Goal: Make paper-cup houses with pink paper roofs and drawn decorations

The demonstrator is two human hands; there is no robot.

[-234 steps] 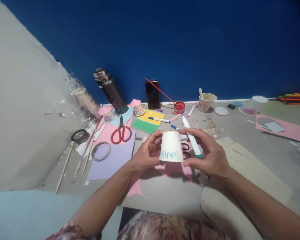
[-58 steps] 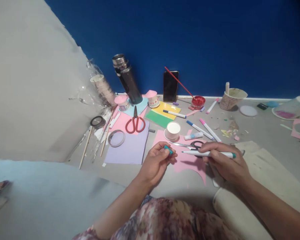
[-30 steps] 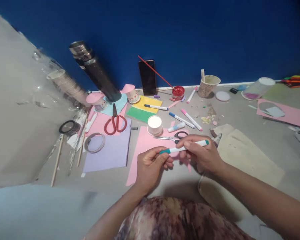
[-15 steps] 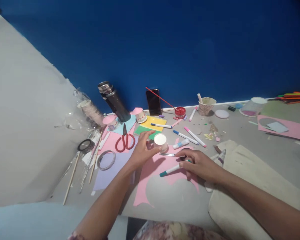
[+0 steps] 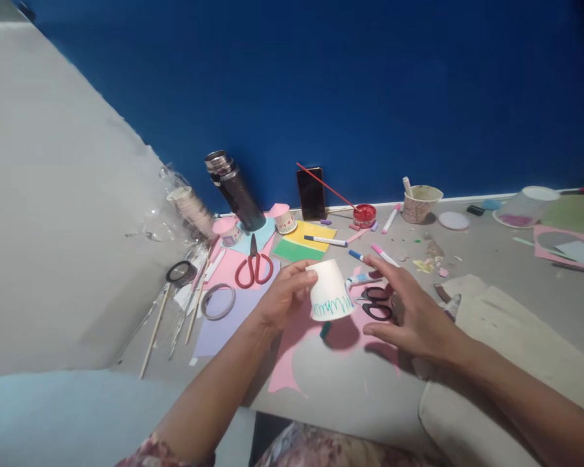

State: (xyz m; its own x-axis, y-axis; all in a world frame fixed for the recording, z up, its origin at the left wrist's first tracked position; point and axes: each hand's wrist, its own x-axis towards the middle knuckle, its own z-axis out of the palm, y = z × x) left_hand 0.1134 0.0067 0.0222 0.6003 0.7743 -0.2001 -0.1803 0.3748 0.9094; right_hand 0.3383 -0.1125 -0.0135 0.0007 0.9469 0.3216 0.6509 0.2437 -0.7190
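Observation:
A white paper cup [image 5: 329, 288], upside down with green scribbled marks near its rim, is held up by my left hand [image 5: 288, 295], thumb on its side. My right hand [image 5: 409, 311] is to the right of the cup, fingers spread and holding nothing. Black-handled scissors [image 5: 377, 305] lie between the cup and that hand. Below the cup, the green end of a marker [image 5: 325, 331] shows on cut pink paper [image 5: 289, 363]; the rest of the marker is hidden.
Red-handled scissors [image 5: 254, 267], a tape ring [image 5: 219, 303] and wooden sticks lie left. Behind stand a dark flask [image 5: 238, 198], a phone [image 5: 311, 193], a red paint pot [image 5: 365, 215] and a patterned cup [image 5: 421, 205]. A beige cloth [image 5: 506, 350] lies right.
My left hand has taken hold of the cup and lifted it. My right hand has left the green marker and opened wide. The view has shifted slightly.

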